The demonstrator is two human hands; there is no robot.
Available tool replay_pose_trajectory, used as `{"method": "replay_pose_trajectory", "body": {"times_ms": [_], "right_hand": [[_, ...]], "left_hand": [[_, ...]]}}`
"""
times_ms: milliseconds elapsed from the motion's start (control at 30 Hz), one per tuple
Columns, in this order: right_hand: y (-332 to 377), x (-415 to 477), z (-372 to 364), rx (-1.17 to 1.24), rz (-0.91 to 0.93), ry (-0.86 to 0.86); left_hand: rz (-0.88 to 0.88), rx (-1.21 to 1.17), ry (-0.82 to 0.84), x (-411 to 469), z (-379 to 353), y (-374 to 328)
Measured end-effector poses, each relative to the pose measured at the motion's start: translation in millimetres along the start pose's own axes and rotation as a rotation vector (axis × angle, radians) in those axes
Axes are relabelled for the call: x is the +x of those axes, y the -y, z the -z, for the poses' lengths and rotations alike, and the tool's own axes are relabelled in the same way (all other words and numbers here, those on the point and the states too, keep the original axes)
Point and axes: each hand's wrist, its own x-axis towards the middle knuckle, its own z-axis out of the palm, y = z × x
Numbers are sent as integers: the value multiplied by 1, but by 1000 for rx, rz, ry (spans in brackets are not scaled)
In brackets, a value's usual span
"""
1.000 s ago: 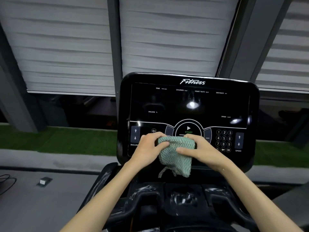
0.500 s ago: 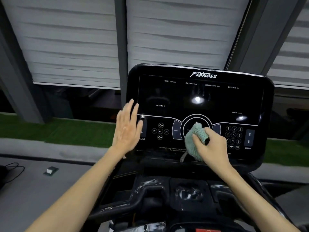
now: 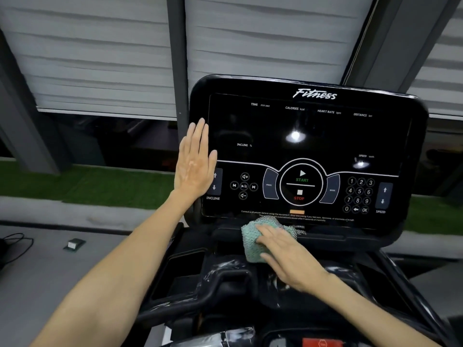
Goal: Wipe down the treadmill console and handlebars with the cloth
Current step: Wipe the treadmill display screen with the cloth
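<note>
The black treadmill console stands straight ahead, its dark screen marked "Fitness" and its buttons along the lower half. My right hand presses a crumpled green cloth against the ledge just under the console's bottom edge. My left hand is flat with straight fingers at the console's left edge, over the INCLINE buttons, holding nothing. The glossy black handlebars curve below the console, partly hidden by my forearms.
Grey window blinds and dark frame posts rise behind the console. A strip of green turf and a grey floor lie to the left, with a small box and a black cable. A red tag sits at the bottom.
My left hand let go of the cloth and moved up to the console's left edge. My right hand carried the cloth down from the START button to the ledge below the screen.
</note>
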Motion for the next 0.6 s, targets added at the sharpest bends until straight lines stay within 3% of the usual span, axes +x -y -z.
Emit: {"method": "replay_pose_trajectory", "body": {"times_ms": [200,400,500,600], "right_hand": [[30,51,-27,130,41,-163],[69,110,-52,-61,379,-134],[60,99,-52,-118,378,-153],[41,82,-40,36,301,-182]], "left_hand": [[-9,8,-11,0,-2,2],[-24,17,-20,0,-1,1],[-17,4,-23,0,-1,3],[-13,-11,-24,1,-1,3]]}}
